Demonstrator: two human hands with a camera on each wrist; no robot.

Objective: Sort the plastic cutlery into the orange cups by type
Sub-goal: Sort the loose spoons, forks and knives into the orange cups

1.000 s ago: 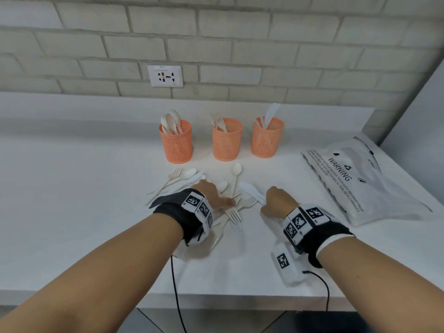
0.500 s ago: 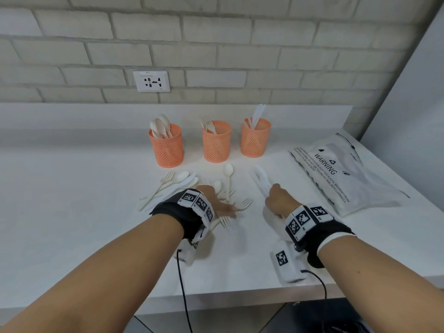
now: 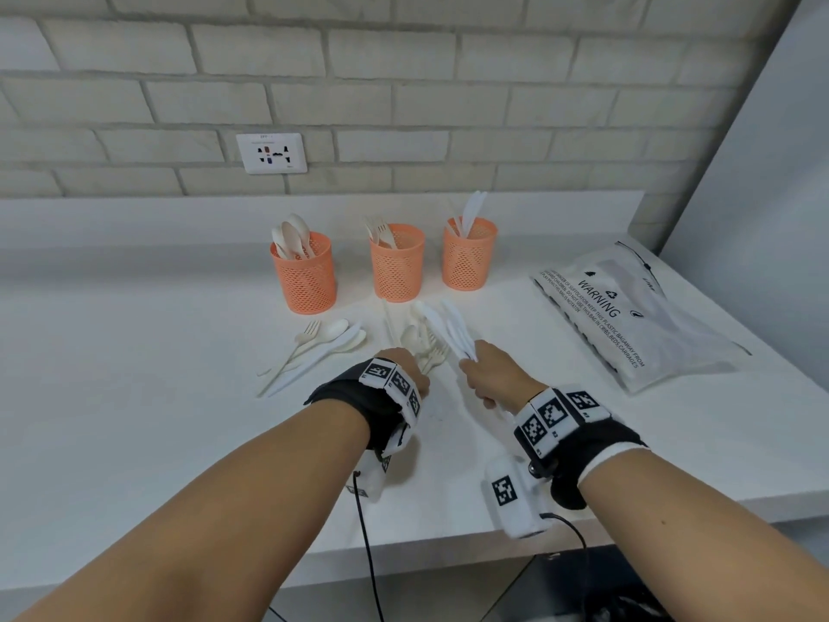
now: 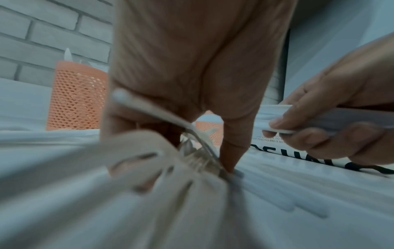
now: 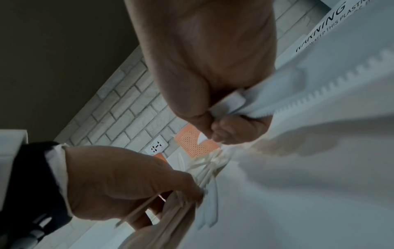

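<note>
The right hand [image 3: 491, 374] grips a bunch of white knives [image 3: 448, 327] by the handles, blades pointing toward the three orange cups [image 3: 397, 267] at the back of the bench [image 3: 134, 397]. The left hand [image 3: 406, 368], fingers curled, pinches forks [image 3: 433, 356] in the loose pile just in front of the cups. More cutlery [image 3: 314, 350] lies left of that pile, and a plastic bag [image 3: 637, 307] lies right of the cups.

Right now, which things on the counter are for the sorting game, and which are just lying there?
For the sorting:
- three orange cups
- knives gripped in the right hand
- forks under the left hand
- loose cutlery on the counter

Just lying about:
- plastic bag printed WARNING
- wall socket
</note>
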